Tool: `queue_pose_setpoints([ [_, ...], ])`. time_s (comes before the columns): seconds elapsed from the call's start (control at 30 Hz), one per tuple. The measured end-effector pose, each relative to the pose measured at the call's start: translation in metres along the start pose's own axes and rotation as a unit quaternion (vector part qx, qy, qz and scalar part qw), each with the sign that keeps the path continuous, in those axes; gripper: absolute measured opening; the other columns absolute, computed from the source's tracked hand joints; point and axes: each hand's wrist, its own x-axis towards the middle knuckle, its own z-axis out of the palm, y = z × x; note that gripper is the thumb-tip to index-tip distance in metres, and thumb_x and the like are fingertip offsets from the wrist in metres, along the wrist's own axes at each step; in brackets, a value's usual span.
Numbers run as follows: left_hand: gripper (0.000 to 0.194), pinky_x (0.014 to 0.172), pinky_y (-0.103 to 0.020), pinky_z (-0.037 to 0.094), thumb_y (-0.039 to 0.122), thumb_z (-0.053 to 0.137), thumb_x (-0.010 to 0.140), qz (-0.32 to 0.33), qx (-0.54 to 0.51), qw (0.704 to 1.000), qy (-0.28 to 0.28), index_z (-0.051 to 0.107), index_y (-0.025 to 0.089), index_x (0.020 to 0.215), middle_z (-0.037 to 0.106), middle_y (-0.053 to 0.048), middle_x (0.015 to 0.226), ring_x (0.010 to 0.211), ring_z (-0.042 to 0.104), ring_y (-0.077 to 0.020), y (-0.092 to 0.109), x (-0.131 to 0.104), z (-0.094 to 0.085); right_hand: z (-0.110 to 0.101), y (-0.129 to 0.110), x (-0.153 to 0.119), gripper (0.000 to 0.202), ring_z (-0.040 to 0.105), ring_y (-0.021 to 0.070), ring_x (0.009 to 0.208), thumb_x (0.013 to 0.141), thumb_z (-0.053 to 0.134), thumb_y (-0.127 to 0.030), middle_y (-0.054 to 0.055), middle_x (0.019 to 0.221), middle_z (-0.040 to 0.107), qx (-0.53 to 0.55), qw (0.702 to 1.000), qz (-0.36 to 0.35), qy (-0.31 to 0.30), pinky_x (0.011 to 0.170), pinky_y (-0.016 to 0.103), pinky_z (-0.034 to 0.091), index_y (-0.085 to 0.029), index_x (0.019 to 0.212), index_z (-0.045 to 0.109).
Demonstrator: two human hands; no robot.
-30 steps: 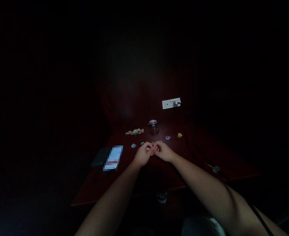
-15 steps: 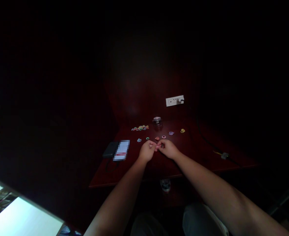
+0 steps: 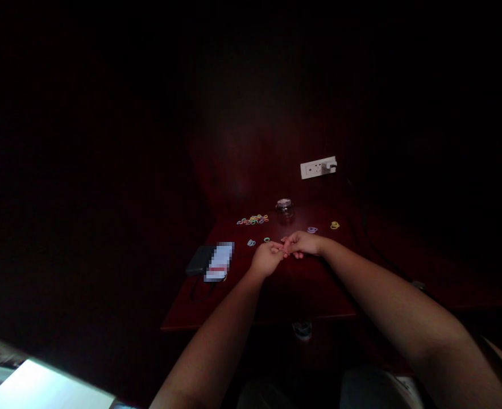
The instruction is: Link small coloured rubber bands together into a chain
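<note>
My left hand (image 3: 268,259) and my right hand (image 3: 303,244) meet fingertip to fingertip above the table, both closed in a pinch. Between them is a small pale pink hair tie (image 3: 282,249), mostly covered by the fingers. Just beyond the fingertips lies an orange-red hair tie (image 3: 284,239), partly hidden. Farther left are a green hair tie (image 3: 266,240) and light blue hair ties (image 3: 251,243). Past my right hand lie purple hair ties (image 3: 312,230) and yellow hair ties (image 3: 335,225).
A pile of many-coloured hair ties (image 3: 254,220) lies at the back, beside a clear lidded jar (image 3: 285,209). On the left, a phone (image 3: 220,261) with a blurred screen rests against a black case (image 3: 199,260). A white socket (image 3: 318,167) with a plug is on the wall.
The view has shifted, so the table items appear farther right. My right hand now reaches over the spot where a pink hair tie lay, hiding it. Both hands stay pinched together.
</note>
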Motion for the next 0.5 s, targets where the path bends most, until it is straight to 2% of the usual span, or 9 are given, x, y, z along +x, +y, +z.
queue_pose_setpoints([
  [0.1,0.011,0.051,-0.018,0.043,0.020,0.058,0.075,-0.029,-0.032,0.995,-0.087,0.061,0.009,0.078,0.067,-0.008,0.073,0.055,0.056,-0.0075,0.004,0.005,-0.008,-0.008,0.001,-0.002,0.018,0.053,0.0054,0.045,0.062,0.070,-0.025,0.001,0.060,0.064,0.052,0.997,0.049,-0.038,0.040,0.014,0.036,-0.012,0.074,0.067],
  [0.2,0.018,0.055,-0.018,0.046,0.025,0.063,0.074,-0.063,-0.066,0.984,-0.151,0.060,0.009,0.081,0.069,-0.009,0.078,0.063,0.060,-0.0088,0.006,0.010,-0.017,-0.012,0.003,-0.005,0.021,0.054,0.0054,0.046,0.061,0.072,-0.025,0.000,0.057,0.062,0.064,0.995,0.045,-0.058,0.042,0.014,0.039,-0.012,0.077,0.065],
  [0.4,0.023,0.057,-0.020,0.047,0.026,0.071,0.066,-0.083,-0.100,0.969,-0.210,0.059,0.010,0.079,0.068,-0.009,0.082,0.069,0.062,-0.0115,0.007,0.013,-0.024,-0.008,0.004,-0.008,0.023,0.055,0.0074,0.048,0.067,0.069,-0.030,-0.001,0.057,0.061,0.028,0.998,-0.003,-0.065,0.047,0.019,0.046,-0.011,0.079,0.063],
  [0.5,0.025,0.053,-0.018,0.044,0.026,0.072,0.065,-0.073,-0.095,0.973,-0.200,0.058,0.011,0.078,0.065,-0.005,0.074,0.062,0.058,-0.0087,0.009,0.012,-0.023,-0.007,0.001,-0.009,0.020,0.055,0.0076,0.049,0.067,0.067,-0.028,-0.001,0.058,0.061,0.024,0.998,-0.002,-0.059,0.047,0.020,0.047,-0.011,0.078,0.063],
])
